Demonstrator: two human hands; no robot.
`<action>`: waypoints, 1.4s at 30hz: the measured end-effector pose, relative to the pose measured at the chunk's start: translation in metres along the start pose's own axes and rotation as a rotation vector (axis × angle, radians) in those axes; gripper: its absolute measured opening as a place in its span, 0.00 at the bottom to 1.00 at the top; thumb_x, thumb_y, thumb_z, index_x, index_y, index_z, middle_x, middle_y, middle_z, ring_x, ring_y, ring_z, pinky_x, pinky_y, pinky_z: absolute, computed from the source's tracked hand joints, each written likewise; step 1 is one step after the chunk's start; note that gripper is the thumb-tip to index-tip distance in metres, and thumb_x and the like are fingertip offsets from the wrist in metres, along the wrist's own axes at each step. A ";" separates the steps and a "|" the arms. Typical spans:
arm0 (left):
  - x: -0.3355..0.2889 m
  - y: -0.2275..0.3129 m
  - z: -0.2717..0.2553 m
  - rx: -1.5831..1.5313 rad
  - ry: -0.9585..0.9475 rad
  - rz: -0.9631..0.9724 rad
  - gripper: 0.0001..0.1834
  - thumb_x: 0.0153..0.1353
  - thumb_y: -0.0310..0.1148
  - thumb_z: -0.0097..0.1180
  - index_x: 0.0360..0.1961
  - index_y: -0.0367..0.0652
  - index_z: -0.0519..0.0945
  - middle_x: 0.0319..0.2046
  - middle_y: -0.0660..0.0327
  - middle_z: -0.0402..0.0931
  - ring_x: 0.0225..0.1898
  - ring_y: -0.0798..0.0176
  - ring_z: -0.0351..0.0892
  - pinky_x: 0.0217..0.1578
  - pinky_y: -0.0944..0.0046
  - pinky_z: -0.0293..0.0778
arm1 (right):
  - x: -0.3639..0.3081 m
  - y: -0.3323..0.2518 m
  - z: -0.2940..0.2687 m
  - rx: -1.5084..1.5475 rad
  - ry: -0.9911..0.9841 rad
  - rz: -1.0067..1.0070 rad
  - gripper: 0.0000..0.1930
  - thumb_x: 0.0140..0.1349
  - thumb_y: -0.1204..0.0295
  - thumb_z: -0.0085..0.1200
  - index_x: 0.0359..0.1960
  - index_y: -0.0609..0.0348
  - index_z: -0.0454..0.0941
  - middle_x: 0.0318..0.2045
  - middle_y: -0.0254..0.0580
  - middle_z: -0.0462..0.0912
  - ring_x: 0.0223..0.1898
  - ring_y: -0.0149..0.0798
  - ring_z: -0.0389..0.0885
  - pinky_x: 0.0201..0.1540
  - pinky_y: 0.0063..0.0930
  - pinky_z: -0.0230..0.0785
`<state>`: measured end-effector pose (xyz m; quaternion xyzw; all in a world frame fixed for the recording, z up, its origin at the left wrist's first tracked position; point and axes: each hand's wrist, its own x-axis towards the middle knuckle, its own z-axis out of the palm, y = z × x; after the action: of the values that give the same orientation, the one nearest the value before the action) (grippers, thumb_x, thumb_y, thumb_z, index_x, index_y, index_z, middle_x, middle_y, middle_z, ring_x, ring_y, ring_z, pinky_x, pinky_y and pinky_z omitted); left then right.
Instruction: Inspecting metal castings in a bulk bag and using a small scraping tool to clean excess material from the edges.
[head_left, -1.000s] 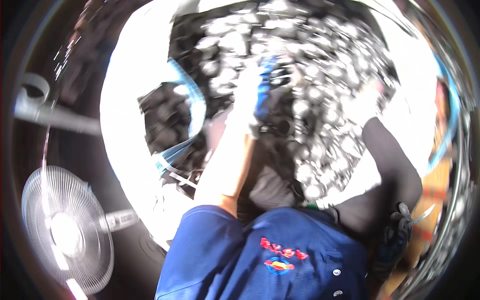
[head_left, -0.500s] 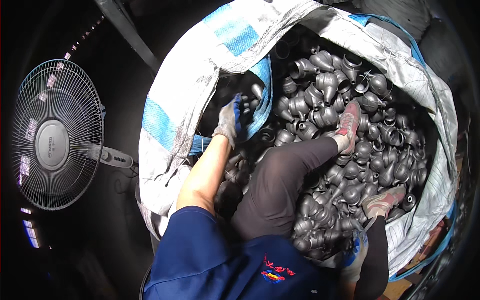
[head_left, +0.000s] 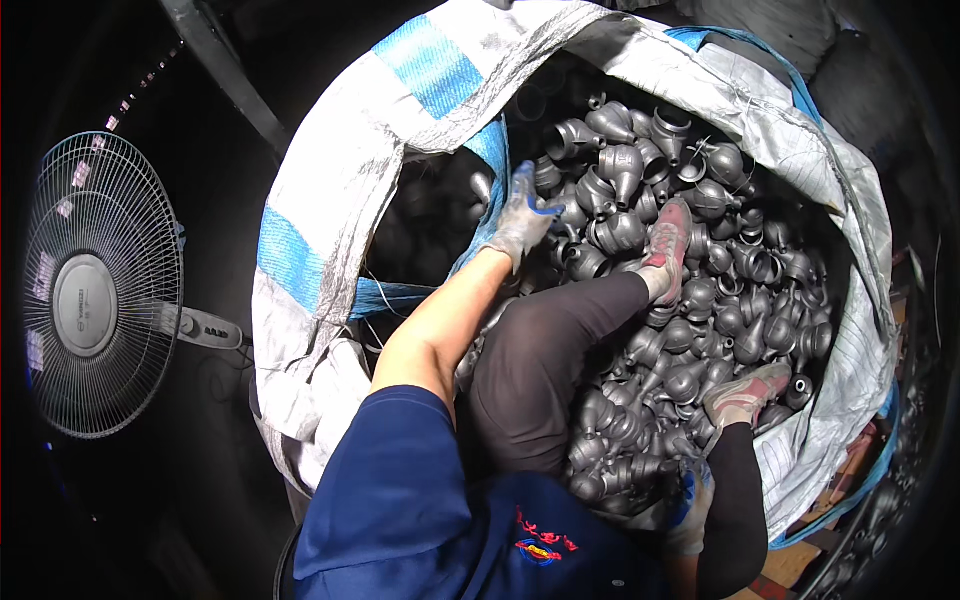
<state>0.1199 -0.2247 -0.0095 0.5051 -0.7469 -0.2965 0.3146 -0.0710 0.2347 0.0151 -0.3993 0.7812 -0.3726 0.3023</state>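
Observation:
My left hand (head_left: pixel 522 222), in a white and blue work glove, is open with thumb and fingers apart. It reaches over the blue strap (head_left: pixel 486 180) to the edge of a pile of dark grey bulb-shaped hollow parts (head_left: pixel 625 168), and nothing shows in its grip. Low in the picture, my right hand (head_left: pixel 695 508), gloved the same way, is curled beside my dark trouser leg, close to the nearest parts. What it holds, if anything, is hidden. Around the pile stands a big white woven bulk bag (head_left: pixel 345 150) with blue bands.
My two shoes (head_left: pixel 668 245) rest among the parts, one knee bent up between my arms. More parts lie in a dark hollow (head_left: pixel 425 215) left of the strap. Outside the bag, a standing fan (head_left: pixel 100 290) is at the left. A metal post (head_left: pixel 225 75) slants behind it.
My left hand has left the dark hollow and moved right, across the strap to the main pile, its fingers spreading. My right hand stays low beside my leg. The whole view has shifted slightly.

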 end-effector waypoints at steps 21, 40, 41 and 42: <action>-0.011 -0.047 -0.074 0.322 0.139 0.109 0.32 0.49 0.40 0.63 0.54 0.39 0.69 0.55 0.49 0.65 0.58 0.49 0.65 0.56 0.57 0.65 | 0.003 -0.034 0.009 0.760 -0.012 0.296 0.15 0.64 0.63 0.45 0.25 0.60 0.76 0.11 0.24 0.63 0.13 0.18 0.56 0.16 0.17 0.43; 0.004 -0.012 -0.065 0.218 0.255 0.059 0.21 0.44 0.35 0.64 0.40 0.42 0.73 0.33 0.49 0.77 0.40 0.42 0.76 0.40 0.53 0.72 | -0.002 0.007 0.002 0.022 -0.048 -0.056 0.13 0.63 0.68 0.42 0.36 0.65 0.75 0.25 0.44 0.75 0.27 0.43 0.73 0.35 0.33 0.66; -0.009 -0.013 -0.089 0.352 0.274 0.058 0.28 0.43 0.35 0.64 0.48 0.42 0.71 0.42 0.47 0.75 0.47 0.44 0.73 0.47 0.52 0.70 | 0.004 -0.001 0.002 -0.045 -0.072 -0.166 0.13 0.63 0.67 0.42 0.36 0.65 0.75 0.26 0.46 0.75 0.28 0.46 0.73 0.37 0.34 0.67; 0.008 -0.027 -0.075 0.321 0.178 -0.029 0.32 0.43 0.35 0.65 0.52 0.40 0.69 0.47 0.47 0.73 0.50 0.46 0.72 0.49 0.55 0.69 | -0.005 0.001 -0.001 -0.067 -0.029 -0.131 0.13 0.63 0.67 0.42 0.36 0.65 0.75 0.26 0.46 0.75 0.28 0.46 0.73 0.37 0.34 0.67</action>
<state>0.1908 -0.2507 0.0182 0.5837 -0.7466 -0.1323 0.2905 -0.0699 0.2400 0.0156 -0.4648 0.7611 -0.3593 0.2749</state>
